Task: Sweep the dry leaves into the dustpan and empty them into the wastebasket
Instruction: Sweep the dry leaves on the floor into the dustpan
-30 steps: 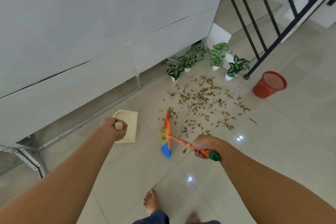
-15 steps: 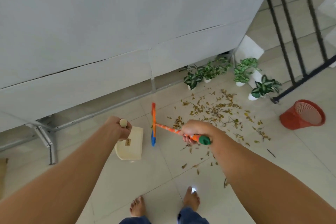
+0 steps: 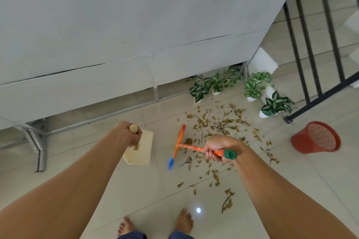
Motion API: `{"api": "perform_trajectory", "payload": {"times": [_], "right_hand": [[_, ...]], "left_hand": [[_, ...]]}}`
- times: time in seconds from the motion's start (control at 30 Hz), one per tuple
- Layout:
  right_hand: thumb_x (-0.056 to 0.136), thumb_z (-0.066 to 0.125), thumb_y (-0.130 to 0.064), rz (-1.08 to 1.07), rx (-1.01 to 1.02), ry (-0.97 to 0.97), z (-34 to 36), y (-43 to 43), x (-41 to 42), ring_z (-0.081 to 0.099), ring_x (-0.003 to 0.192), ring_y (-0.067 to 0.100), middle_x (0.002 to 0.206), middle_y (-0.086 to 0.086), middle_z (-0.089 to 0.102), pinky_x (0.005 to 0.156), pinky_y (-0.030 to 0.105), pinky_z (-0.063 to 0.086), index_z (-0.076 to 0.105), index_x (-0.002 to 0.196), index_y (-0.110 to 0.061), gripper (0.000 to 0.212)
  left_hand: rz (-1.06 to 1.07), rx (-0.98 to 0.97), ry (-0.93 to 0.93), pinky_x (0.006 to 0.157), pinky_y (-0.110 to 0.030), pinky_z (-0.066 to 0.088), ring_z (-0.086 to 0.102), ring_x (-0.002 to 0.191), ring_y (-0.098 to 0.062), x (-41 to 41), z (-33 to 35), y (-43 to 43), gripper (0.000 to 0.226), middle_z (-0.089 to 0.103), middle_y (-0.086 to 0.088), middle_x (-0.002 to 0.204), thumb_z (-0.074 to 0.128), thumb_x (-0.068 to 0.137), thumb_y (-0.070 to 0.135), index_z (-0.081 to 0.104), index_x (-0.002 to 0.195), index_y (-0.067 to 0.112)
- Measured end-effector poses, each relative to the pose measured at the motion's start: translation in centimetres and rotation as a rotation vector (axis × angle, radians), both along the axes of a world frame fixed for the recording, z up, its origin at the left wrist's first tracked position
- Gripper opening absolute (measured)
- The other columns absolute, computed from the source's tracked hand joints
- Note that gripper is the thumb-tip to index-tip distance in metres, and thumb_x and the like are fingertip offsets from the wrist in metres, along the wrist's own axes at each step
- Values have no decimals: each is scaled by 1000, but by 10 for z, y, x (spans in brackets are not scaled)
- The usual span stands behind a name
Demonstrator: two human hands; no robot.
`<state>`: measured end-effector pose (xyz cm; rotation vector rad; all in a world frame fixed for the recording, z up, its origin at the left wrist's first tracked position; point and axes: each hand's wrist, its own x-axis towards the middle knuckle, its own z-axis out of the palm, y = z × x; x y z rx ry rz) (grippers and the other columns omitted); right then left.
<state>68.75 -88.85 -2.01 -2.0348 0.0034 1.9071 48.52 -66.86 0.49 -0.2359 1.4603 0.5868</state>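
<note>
On the tiled floor [image 3: 310, 190] between the dustpan [image 3: 138, 153] and the scatter of dry leaves [image 3: 217, 122], the broom [image 3: 178, 147] head now stands near the pan's right side; a second ago it sat at the near edge of the leaf patch, further from the pan. That stroke has dragged only a few leaves along, and a trail lies spread toward the bare feet, so the sweep looks barely begun. Each hand's grip is closed: the left hand [image 3: 130, 134] is wrapped round the dustpan's upright handle, the right hand [image 3: 219, 148] round the broom's orange handle near its green end. From here the dustpan looks empty, its pale tray bare. Well apart to the right, the red wastebasket [image 3: 315, 137] leans tilted with its mouth toward the camera; nothing shows inside it. Most leaves still lie just beside the potted plants [image 3: 252, 87]
</note>
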Motion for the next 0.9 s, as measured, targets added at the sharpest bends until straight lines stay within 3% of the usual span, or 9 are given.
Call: {"api": "perform_trajectory", "payload": {"times": [0.03, 0.13, 0.33, 0.47, 0.63, 0.9], "right_hand": [[99, 47, -9, 22, 14, 7, 3, -3, 5, 41, 43, 1, 63, 0, 50, 33, 12, 37, 52, 104, -2, 11], [99, 49, -13, 50, 54, 22, 0, -1, 10, 41, 44, 1, 65, 0, 49, 33, 12, 37, 50, 115, 1, 21], [99, 48, -17, 16, 25, 51, -37, 7, -2, 42, 39, 2, 64, 0, 48, 31, 14, 38, 51, 97, -5, 13], [100, 44, -12, 73, -25, -24, -34, -5, 2, 42, 37, 4, 67, 3, 47, 30, 14, 38, 57, 84, -7, 21], [98, 44, -8, 71, 19, 4, -21, -12, 19, 41, 44, 3, 65, 2, 49, 32, 14, 38, 53, 103, -3, 11], [99, 47, -14, -70, 119, 44, -52, 39, 13, 43, 37, 3, 67, 2, 48, 29, 14, 35, 50, 116, -4, 20]], "left_hand": [[122, -41, -45, 29, -12, 33, 44, 41, -9, 2, -10, -13, 14, 46, -11, 76, 46, 103, 1, 49, 90, 6], [39, -16, -17, 31, -11, 33, 42, 44, -10, 2, -7, -22, 15, 45, -10, 75, 46, 100, 0, 47, 87, 7], [-49, 14, 15, 35, -16, 35, 42, 46, -8, 7, 14, -43, 22, 44, -9, 70, 41, 101, -1, 44, 81, 6], [-33, 11, 17, 31, -16, 36, 44, 47, -8, 6, 9, -44, 19, 46, -10, 73, 43, 102, 0, 45, 84, 7], [-13, 2, 11, 30, -14, 37, 45, 48, -6, 7, -6, -46, 18, 47, -10, 76, 45, 103, 2, 47, 86, 8], [24, 16, 17, 29, -13, 35, 43, 48, -7, -10, 9, -45, 17, 47, -9, 73, 44, 101, -1, 47, 85, 4]]}}
